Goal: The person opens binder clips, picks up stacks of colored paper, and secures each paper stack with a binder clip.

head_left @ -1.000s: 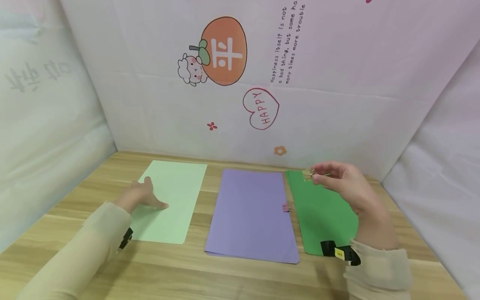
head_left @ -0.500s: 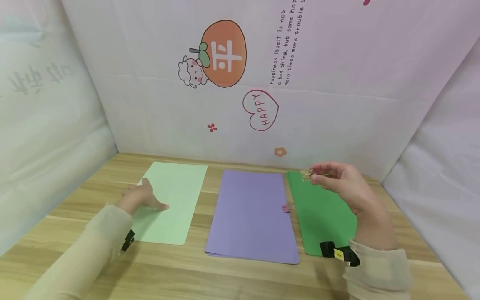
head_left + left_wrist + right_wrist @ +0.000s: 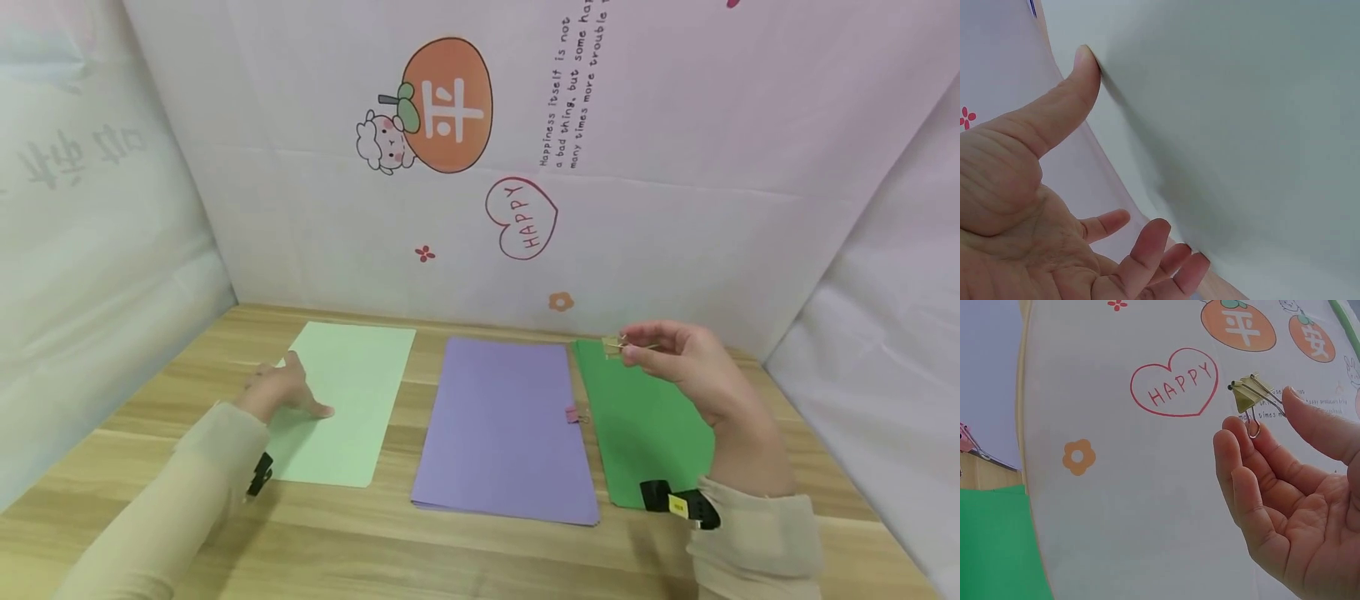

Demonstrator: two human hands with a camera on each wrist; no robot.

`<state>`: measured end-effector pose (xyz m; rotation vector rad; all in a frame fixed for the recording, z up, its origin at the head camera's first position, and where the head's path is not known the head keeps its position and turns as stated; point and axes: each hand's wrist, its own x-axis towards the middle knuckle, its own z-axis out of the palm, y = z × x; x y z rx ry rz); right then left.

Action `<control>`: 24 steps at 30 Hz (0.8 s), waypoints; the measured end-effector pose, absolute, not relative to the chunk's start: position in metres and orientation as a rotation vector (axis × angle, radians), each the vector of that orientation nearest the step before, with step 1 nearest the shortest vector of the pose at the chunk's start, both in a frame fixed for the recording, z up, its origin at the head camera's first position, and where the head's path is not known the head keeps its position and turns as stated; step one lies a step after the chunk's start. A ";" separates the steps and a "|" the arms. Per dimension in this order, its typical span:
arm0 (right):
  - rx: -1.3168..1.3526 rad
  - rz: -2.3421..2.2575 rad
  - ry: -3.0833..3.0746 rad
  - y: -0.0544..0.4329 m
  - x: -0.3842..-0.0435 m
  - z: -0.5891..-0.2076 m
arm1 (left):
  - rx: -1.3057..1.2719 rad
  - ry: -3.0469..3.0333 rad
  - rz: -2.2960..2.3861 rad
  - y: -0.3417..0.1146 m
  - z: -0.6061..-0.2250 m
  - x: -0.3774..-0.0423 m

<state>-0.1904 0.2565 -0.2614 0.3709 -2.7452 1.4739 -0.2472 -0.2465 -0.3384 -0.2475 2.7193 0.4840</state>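
My left hand (image 3: 281, 390) touches the pale green sheet of paper (image 3: 358, 392) on the left, thumb tip down on its face. In the left wrist view the other fingers (image 3: 1147, 253) are loosely bent at the paper's edge. My right hand (image 3: 693, 367) pinches a yellow binder clip (image 3: 1249, 395) by its wire handles, between thumb and fingers. The clip is held up over the far part of the green paper stack (image 3: 648, 425), gripping no paper. Between the hands lies a purple paper stack (image 3: 502, 425) with a pink binder clip (image 3: 572, 415) on its right edge.
All the paper lies on a wood-grain table (image 3: 420, 558). A white printed cloth (image 3: 315, 225) rises behind the table, with more cloth on both sides. Black straps circle both wrists, including the right wrist strap (image 3: 697, 507).
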 end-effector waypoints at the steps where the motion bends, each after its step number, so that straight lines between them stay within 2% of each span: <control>1: 0.373 1.484 -2.738 0.257 -0.190 -0.261 | -0.252 2.717 0.485 -0.247 -0.339 -0.248; 15: 0.375 1.522 -2.713 0.262 -0.190 -0.261 | -0.273 2.711 0.475 -0.256 -0.333 -0.250; 24: 0.360 1.528 -2.719 0.261 -0.191 -0.262 | -0.219 2.656 0.658 -0.254 -0.336 -0.249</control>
